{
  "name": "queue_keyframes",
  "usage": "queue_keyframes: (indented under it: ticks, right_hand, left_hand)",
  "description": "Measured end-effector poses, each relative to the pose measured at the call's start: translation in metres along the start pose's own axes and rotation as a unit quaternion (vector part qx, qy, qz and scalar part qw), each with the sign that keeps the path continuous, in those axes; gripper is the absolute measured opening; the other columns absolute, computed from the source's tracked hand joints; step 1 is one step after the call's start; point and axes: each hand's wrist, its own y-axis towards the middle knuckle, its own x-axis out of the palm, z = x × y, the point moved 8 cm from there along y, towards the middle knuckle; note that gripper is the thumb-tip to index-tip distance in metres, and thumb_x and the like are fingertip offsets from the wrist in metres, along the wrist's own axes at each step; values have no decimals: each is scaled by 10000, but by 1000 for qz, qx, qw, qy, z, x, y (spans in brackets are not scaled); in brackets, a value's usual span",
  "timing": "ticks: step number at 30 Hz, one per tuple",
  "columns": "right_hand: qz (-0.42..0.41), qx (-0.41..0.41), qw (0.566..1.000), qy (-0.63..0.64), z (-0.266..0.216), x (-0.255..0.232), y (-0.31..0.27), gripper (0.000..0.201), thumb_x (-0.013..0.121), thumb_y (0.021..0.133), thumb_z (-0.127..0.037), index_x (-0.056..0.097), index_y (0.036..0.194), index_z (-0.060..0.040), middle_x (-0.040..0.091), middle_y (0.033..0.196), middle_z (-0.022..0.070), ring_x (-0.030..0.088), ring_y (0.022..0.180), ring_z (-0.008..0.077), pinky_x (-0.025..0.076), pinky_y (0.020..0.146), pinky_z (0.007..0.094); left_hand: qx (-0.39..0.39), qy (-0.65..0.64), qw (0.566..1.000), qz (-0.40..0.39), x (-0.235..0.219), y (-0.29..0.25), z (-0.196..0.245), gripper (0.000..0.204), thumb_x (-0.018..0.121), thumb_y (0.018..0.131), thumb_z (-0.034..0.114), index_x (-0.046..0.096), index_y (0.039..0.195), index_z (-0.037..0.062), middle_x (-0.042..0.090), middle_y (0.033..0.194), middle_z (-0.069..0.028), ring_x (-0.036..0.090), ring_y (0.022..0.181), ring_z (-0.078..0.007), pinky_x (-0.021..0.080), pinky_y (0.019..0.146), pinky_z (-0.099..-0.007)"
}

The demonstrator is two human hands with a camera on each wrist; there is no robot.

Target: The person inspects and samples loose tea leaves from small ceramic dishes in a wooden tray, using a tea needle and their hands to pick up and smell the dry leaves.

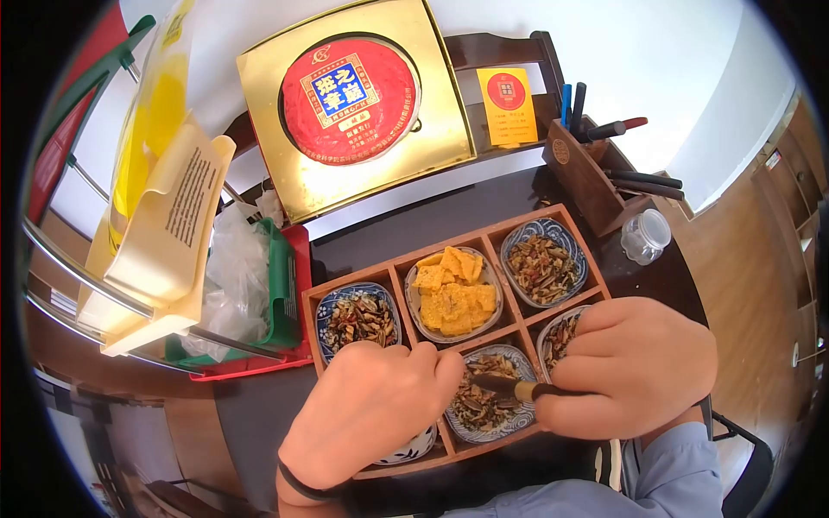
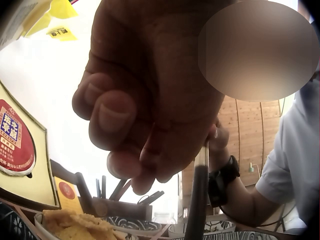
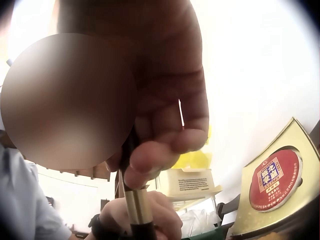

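Observation:
My right hand [image 1: 635, 367] grips a slim dark tool [image 1: 496, 382] with a brass-coloured band. Its dark tip lies over a patterned bowl [image 1: 456, 434] of dried brown flakes, in the near middle compartment of a divided wooden box [image 1: 553, 326]. In the right wrist view, fingers curl round the dark handle above the band. My left hand [image 1: 371, 406] hovers over the box's near left part, its thumb side close to the tool's tip. Loosely curled fingers [image 2: 112, 120] show nothing held in the left wrist view. The left hand partly hides the near left bowl [image 1: 413, 451].
Yellow crisp pieces [image 1: 455, 293] fill the far middle bowl. Dried mix fills the far left bowl [image 1: 358, 319] and far right bowl [image 1: 542, 262]. Behind stand a gold box [image 1: 259, 129] and a wooden pen holder [image 1: 596, 173]. A glass jar [image 1: 645, 236] sits right, a green basket [image 1: 281, 285] left.

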Motion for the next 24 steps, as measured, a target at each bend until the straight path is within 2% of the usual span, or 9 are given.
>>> queue_keyframes:
  ticks: [2,4,10,13,17,19,23,24]
  right_hand:
    - [-7,6,1000,-8,5,10,1,102,583,728,-157,498,750,-106,472,570,7,548,533,160,409,506,264]
    - [-67,12,998,12,9,26,1,110,582,717,-161,490,724,-101,473,569,8,544,533,159,408,510,262]
    - [-16,1,1000,-25,-2,-2,0,128,578,722,-162,481,719,-80,485,575,16,565,554,181,423,526,281]
    - [-58,13,998,-2,2,16,-1,119,582,720,-165,497,731,-83,484,571,14,573,561,177,428,527,284]
    - [-48,35,998,9,8,26,0,108,582,717,-165,506,738,-90,483,568,8,574,564,166,426,529,278]
    - [-9,-1,1000,-22,1,21,-1,135,618,646,-163,531,740,-121,443,568,-10,518,512,139,392,486,248]
    - [-14,-14,1000,-12,-1,3,-5,158,624,630,-167,525,742,-116,448,566,-7,510,501,140,382,468,255]
    - [12,-16,1000,-13,0,-3,-6,168,628,620,-172,523,737,-115,442,563,-11,500,493,134,373,460,253]
  left_hand:
    - [-1,-1,1000,-3,1,0,0,185,660,741,204,514,713,94,462,590,-10,553,525,-170,411,418,-296]
    - [1,1,1000,-3,1,0,0,187,662,741,207,516,714,94,462,591,-10,553,526,-170,410,417,-296]
    - [-2,5,1000,-10,1,0,1,179,660,747,202,518,729,94,454,592,-12,546,521,-177,414,423,-296]
    - [-3,-2,1000,-9,1,1,1,166,657,749,194,525,744,94,449,593,-13,541,517,-182,413,422,-296]
    - [4,5,1000,-22,1,1,3,164,661,741,192,529,753,95,458,603,-17,543,519,-186,412,418,-301]
    - [15,17,999,-26,-3,2,5,114,587,686,102,490,744,88,477,612,-4,576,549,-128,438,437,-268]
    - [13,14,999,-30,1,3,4,117,590,683,103,490,742,91,463,606,-1,567,538,-130,434,432,-271]
    - [12,12,999,-27,2,3,4,120,591,679,104,491,743,91,462,607,-1,563,533,-130,433,431,-272]
